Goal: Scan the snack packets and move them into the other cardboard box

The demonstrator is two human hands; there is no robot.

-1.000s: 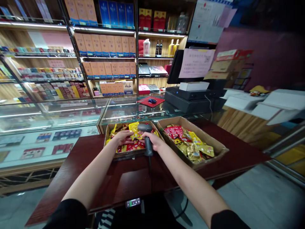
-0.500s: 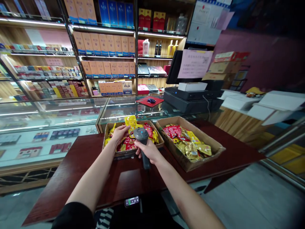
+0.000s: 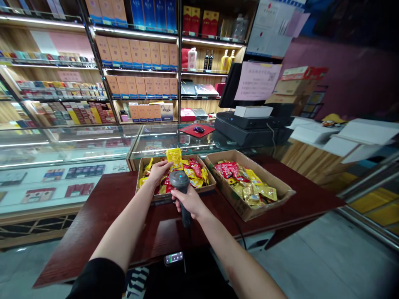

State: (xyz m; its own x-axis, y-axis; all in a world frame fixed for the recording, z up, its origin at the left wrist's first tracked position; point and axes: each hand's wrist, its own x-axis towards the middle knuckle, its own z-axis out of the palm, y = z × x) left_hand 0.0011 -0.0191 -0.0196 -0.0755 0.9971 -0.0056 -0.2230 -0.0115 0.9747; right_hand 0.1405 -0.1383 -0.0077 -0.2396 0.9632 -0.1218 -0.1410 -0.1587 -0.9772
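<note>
Pinched in my left hand (image 3: 159, 171) is a yellow snack packet (image 3: 174, 158), raised over the left cardboard box (image 3: 212, 182). My right hand (image 3: 190, 201) wraps around the handle of a dark grey barcode scanner (image 3: 179, 179), its head pointing toward the packet and the box. Red and yellow packets (image 3: 195, 168) lie loose in that box, partly hidden behind my hands and the scanner. Beside it on the right, a longer cardboard box (image 3: 239, 211) holds red, yellow and gold packets (image 3: 251, 193).
Both boxes rest on a dark red table (image 3: 102, 220). Behind it runs a glass counter (image 3: 93, 143) with a mouse (image 3: 198, 129) on a red pad and a black cash drawer (image 3: 237, 129) below a monitor. A lit phone (image 3: 173, 258) is at the table's near edge.
My right hand has drawn the scanner slightly left and down toward me. The yellow packet in my left hand has shifted a little right and shows more of its face.
</note>
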